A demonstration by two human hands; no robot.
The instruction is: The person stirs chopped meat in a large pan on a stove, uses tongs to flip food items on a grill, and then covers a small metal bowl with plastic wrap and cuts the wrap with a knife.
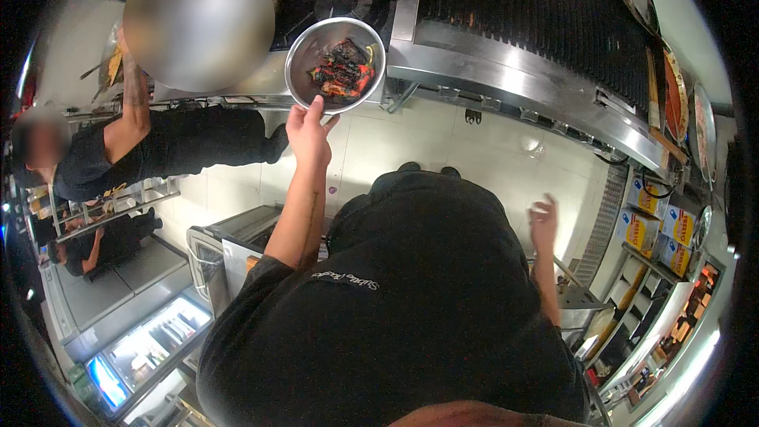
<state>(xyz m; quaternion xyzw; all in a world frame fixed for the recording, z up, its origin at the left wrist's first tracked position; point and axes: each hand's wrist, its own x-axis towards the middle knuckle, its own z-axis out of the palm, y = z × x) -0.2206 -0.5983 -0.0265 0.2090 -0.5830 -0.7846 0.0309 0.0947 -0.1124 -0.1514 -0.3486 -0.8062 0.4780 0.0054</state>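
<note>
My left hand grips the near rim of a round stainless steel bowl, thumb on the edge. Charred red peppers, blackened over much of their skin, lie inside, and a green stem shows at one side. The bowl is held out at the front edge of a gas burner range. Away to the right, my right hand hangs at my side over the floor, slightly blurred. Its fingers are loosely bent and apart, with nothing visible in them.
A ribbed chargrill with a steel front ledge extends right of the burners. A co-worker stands at the left, one arm reaching toward the counter. Another person is farther back. Stacked cartons stand at the right.
</note>
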